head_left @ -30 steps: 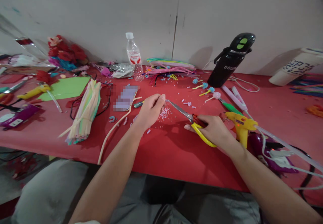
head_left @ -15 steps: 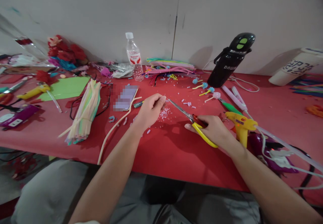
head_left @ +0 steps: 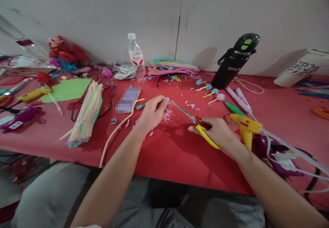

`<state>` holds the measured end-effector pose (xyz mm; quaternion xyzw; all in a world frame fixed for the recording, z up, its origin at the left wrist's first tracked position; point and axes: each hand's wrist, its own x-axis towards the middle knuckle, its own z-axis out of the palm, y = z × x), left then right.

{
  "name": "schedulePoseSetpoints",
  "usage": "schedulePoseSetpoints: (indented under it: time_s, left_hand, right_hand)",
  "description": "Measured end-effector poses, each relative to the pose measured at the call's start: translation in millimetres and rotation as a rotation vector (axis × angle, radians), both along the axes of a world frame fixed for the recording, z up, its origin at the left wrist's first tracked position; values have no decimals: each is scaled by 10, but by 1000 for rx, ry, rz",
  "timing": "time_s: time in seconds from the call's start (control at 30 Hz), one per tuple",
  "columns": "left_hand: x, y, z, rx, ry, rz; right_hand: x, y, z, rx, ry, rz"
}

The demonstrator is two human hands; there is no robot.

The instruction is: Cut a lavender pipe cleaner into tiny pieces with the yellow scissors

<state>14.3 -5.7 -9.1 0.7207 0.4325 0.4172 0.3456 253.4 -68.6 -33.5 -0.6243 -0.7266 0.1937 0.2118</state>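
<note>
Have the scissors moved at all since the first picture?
Yes, slightly: judged against the pale bits on the table, the scissors have shifted a little to the right, away from the left hand.

A black flask (head_left: pixel 228 67) leans right of a clear bottle (head_left: pixel 137 58).

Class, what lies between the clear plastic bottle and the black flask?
The head view shows a pile of colourful fuzzy stems, then small blue-tipped pieces nearer the flask.
</note>
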Motion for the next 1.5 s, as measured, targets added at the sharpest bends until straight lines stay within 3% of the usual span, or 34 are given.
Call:
schedulePoseSetpoints:
  time_s: [0.33, 0.73, 1.5]
  left_hand:
    - [14, -7, -11, -88, -88, 50]
    - [49, -40, 3, -119, -189, 125]
    - [48, -37, -10, -163, -168, 84]
  right_hand:
    - [-11, -14, 6, 7, 50, -14]
    - [-9, -18, -28, 93, -53, -4]
    - [-19, -7, 10, 81, -41, 4]
